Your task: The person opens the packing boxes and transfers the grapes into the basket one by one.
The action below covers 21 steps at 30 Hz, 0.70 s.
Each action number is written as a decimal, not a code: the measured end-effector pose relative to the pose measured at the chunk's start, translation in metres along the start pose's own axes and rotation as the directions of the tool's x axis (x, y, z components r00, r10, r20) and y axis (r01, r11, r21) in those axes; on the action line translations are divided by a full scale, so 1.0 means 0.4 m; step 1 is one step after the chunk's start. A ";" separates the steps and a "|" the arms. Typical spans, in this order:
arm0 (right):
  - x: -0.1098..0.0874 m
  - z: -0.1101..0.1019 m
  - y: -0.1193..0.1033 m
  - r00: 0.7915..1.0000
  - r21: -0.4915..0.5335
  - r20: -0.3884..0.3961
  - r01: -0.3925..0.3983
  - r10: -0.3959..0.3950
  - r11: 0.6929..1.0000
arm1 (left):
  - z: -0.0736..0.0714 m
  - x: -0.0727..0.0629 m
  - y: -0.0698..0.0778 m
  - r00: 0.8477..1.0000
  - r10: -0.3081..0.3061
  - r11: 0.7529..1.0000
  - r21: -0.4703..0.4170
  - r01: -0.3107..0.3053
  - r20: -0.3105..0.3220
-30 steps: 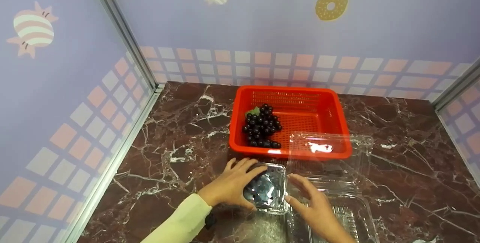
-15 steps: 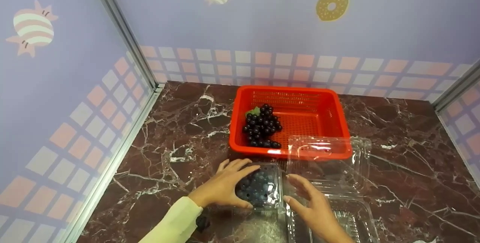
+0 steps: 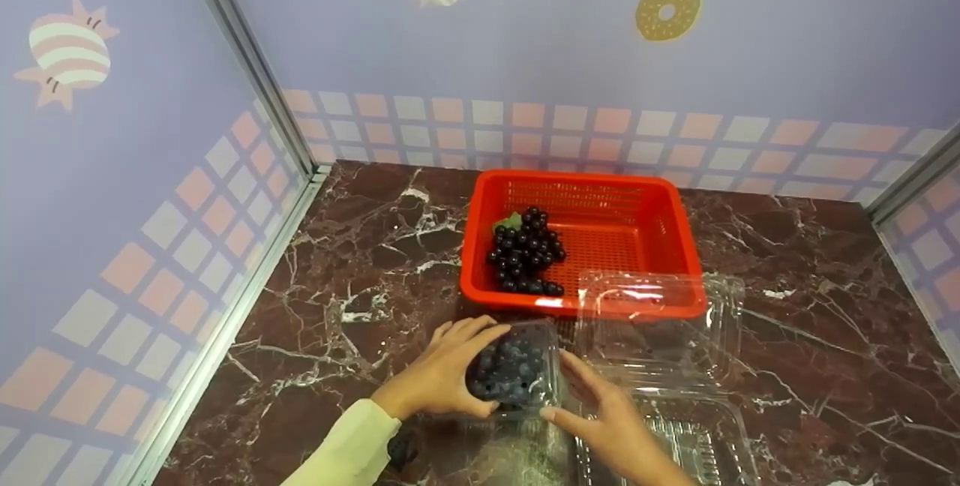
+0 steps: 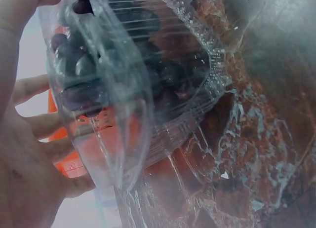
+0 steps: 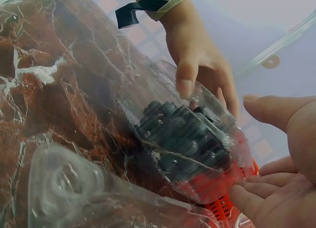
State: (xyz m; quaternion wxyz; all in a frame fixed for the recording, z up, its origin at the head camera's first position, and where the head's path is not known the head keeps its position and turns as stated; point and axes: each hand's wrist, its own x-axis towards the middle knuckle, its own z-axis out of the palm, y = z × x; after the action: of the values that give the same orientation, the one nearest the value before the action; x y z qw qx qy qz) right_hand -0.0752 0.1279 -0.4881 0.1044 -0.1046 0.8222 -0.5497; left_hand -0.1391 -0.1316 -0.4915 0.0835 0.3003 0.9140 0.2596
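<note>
A small clear box (image 3: 553, 370), packed with dark round fruit (image 3: 510, 362), sits at the near side of a scene, in front of a red basket and between a person's two hands; whether its base touches the surface is not clear. The left grip (image 3: 442, 370) is clamped on the box's left side, fingers toward the far edge and thumb toward the near edge, a spread that probably keeps the slick, thin plastic steady without crushing it. The right grip (image 3: 611, 418) stands at the opposite side, thumb and fingers apart, perhaps to guard or support that end; whether it touches the box cannot be told. To the right, partly behind the right forearm, lies a larger clear clamshell (image 3: 697, 433), its lid (image 3: 652, 343) laid back toward the basket, which leaves the tray uncovered. Beyond the box, the red basket (image 3: 585, 173) holds a bunch of black grapes (image 3: 525, 250) with a green leaf (image 3: 510, 222) at its left end; its walls likely stop them rolling off. Everything is gathered within easy reach on a dark, white-veined surface (image 3: 360, 306), backed by a lilac wall (image 3: 510, 43) printed with sweets and doughnuts.
</note>
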 end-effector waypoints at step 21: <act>0.031 0.082 0.001 0.993 -0.174 -0.116 -0.005 -0.016 0.985 | 0.001 -0.009 0.029 0.998 -0.006 1.000 -0.026 0.005 -0.061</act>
State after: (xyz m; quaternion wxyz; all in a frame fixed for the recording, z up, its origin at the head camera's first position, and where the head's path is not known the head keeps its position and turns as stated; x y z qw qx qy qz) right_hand -0.0774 0.0955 -0.5016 0.0452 -0.0834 0.8714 -0.4814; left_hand -0.1302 -0.1254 -0.4858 0.0601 0.2887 0.9136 0.2801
